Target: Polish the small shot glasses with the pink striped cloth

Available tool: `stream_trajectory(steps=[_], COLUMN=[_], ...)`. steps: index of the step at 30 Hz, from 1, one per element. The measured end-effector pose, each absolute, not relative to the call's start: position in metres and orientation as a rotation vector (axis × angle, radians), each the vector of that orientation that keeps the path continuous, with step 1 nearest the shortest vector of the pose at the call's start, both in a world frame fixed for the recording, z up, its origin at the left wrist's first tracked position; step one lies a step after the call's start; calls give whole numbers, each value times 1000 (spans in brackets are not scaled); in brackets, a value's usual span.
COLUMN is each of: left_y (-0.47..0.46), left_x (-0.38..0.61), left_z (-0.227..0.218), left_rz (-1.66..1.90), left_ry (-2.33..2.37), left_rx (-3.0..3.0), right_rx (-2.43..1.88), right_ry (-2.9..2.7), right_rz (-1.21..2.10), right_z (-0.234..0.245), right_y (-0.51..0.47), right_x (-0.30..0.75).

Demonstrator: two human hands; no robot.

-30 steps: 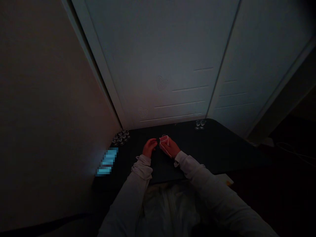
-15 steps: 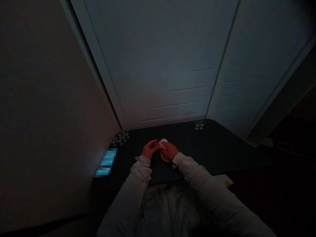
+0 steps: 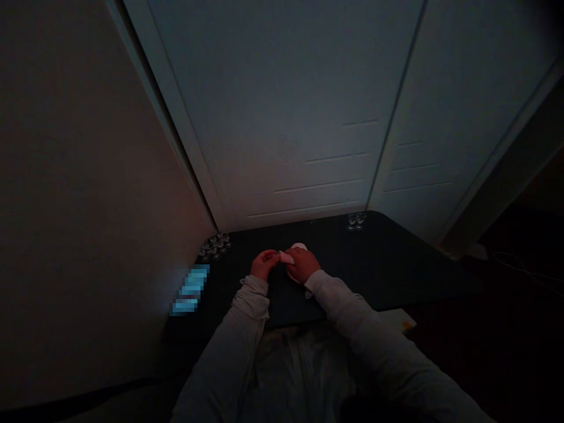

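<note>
The room is very dim. My left hand and my right hand meet over the middle of a dark table. My right hand is closed round a small pale cloth. Its light edge shows between the two hands and above my right knuckles. My left hand's fingers are curled and pinched against the cloth's left end. Whether something small sits inside the cloth I cannot make out. Both arms wear light long sleeves.
A cluster of several small clear glasses stands at the table's far left corner. A smaller group of glasses stands at the far edge on the right. Pale panelled doors rise behind. A blurred blue-lit patch lies at left.
My hands have come together: the right hand lowered the pale piece toward the left hand, which now pinches its end. The view shifted slightly.
</note>
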State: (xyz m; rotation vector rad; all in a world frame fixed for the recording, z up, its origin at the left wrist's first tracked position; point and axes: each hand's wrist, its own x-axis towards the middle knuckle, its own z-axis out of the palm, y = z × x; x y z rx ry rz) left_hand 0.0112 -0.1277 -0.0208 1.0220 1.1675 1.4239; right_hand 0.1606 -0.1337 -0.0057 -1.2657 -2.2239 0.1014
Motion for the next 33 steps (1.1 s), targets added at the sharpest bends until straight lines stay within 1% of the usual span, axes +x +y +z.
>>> stream_trajectory(steps=[5, 9, 17, 25, 33], left_y=[-130, -133, -135, -130, -131], left_x=[9, 7, 10, 9, 9], left_z=[-15, -11, -8, -14, -13], left_rz=[1474, 1473, 1457, 1470, 1496], left_ry=[1082, 987, 1005, 1047, 1044], left_rx=[819, 729, 789, 819, 807], right_rx=[-1199, -1122, -1072, -896, -872], right_ry=[-2131, -2085, -2034, -2071, -2049], right_rz=[209, 211, 102, 230, 335], right_z=[-9, -8, 0, 4, 4], right_y=[-130, -129, -136, -141, -141], right_x=[164, 165, 165, 166, 169])
